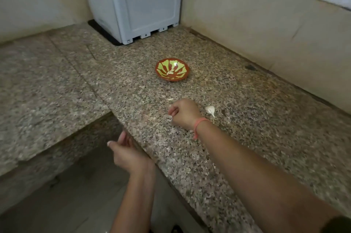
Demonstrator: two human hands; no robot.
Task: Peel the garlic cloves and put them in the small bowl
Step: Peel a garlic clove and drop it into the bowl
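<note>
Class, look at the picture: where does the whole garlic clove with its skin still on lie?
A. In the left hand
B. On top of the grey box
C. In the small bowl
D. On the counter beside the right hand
D: the garlic clove lies on the granite counter just beside the right hand, well short of the small bowl.

Right hand (184, 114) hides whatever it may hold; left hand (129, 153) blurred.

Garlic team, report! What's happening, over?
Left hand open at counter edge. Right hand curled on counter, grip unclear. One unpeeled clove beside it; pale pieces in small bowl. Path to bowl clear.
</note>
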